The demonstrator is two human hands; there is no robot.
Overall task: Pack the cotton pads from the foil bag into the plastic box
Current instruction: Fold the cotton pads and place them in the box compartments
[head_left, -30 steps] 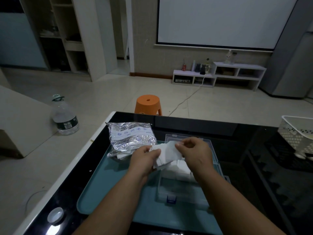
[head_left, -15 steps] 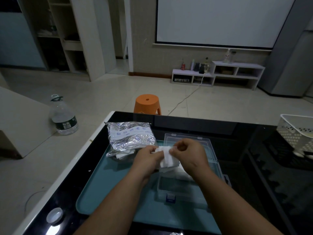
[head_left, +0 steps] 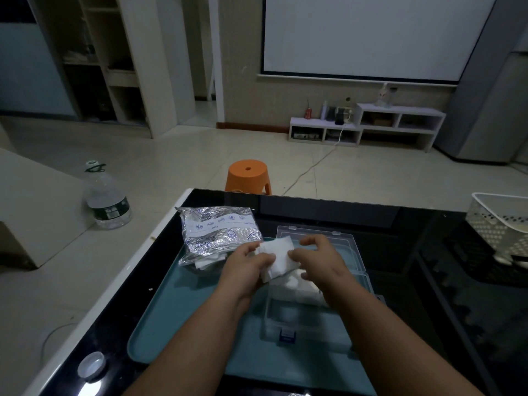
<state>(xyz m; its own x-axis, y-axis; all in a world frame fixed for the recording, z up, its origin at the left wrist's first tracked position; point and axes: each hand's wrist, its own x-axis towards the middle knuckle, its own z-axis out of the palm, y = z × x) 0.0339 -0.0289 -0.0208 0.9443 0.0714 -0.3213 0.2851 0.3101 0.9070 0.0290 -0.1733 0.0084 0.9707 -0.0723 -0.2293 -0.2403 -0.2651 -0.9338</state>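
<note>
Above the plastic box [head_left: 285, 310], the left hand [head_left: 248, 271] grips cotton pads [head_left: 278, 257]. The right hand [head_left: 317, 261] curls its fingers beside them; grasp indeterminate.

Both forearms are showing bare along their whole visible length, up from the bottom edge. Left hand [head_left: 246, 267] and right hand [head_left: 317, 260] are showing bare too. Dim light is hiding finer detail on the fingers.
</note>
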